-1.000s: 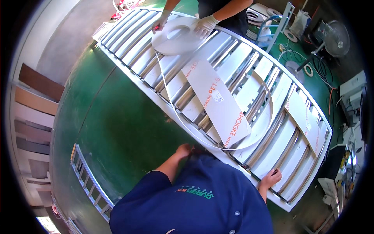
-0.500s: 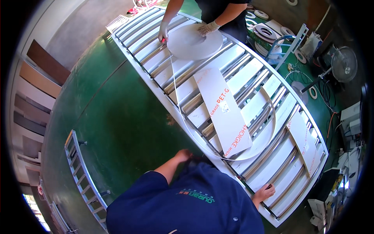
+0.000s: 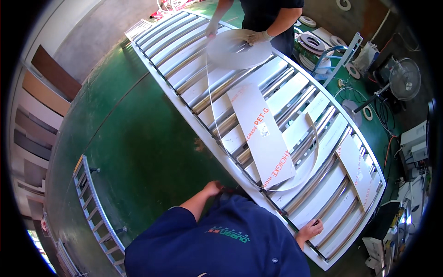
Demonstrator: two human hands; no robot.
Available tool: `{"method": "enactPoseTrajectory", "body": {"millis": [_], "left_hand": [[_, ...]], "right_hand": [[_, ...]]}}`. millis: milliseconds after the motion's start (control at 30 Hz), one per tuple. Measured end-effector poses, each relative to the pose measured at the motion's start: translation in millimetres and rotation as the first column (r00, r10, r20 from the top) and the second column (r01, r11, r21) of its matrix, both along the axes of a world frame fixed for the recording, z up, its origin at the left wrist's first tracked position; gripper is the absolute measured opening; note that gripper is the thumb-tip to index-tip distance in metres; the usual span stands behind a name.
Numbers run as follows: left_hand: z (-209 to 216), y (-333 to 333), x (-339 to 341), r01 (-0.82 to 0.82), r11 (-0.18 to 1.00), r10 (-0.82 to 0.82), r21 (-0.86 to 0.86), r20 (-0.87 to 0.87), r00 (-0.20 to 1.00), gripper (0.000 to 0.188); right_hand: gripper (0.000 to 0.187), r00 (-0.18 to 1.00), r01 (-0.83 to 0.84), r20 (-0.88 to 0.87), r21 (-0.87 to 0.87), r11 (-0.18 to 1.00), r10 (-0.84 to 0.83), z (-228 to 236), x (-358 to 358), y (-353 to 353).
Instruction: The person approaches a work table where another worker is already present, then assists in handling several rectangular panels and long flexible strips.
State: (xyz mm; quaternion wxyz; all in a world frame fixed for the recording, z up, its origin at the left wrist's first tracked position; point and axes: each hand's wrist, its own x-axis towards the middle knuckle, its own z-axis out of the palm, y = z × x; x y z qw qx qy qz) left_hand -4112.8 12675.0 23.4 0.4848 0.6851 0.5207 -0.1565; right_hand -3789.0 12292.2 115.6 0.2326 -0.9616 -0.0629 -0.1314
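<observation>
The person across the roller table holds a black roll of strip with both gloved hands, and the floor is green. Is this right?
Not quite. In the head view the roll of strip is white, not black. The rest holds: the person across the roller table holds it with both gloved hands, and the floor is green.

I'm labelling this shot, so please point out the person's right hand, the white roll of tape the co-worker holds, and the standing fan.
Right hand (image 3: 310,229), head view: back of the hand, on the frame's edge.
White roll of tape (image 3: 233,51), head view: flat face.
Standing fan (image 3: 405,79), head view: round grille.

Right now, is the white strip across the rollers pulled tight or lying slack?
Slack: the white strip curls in a loose loop over the roller table, running up to the roll held by a co-worker.
</observation>
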Motion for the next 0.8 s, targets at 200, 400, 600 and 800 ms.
{"method": "enactPoseTrajectory", "body": {"millis": [200,400,600,800], "left_hand": [[-31.0,5.0,2.8,0.083,0.995,-0.081,0.053,-0.049,0.996,0.039],[-55.7,-0.5,-19.8,0.032,0.994,-0.045,0.100,0.137,0.990,0.018],[-40.5,3.2,-3.4,-0.055,0.995,0.043,0.086,0.136,0.990,0.009],[-47.3,13.3,-10.5,0.003,0.995,-0.017,0.095,0.138,0.990,0.015]], "right_hand": [[0.028,0.990,-0.053,0.130,-0.031,0.998,0.057,-14.3,5.2,-12.0],[0.027,1.000,0.001,0.006,0.016,1.000,-0.002,22.9,12.2,13.1],[0.028,0.997,0.070,-0.031,0.018,0.997,-0.069,30.7,2.2,6.1],[0.027,1.000,0.017,0.001,-0.053,0.998,-0.017,18.2,1.9,7.6]]}}
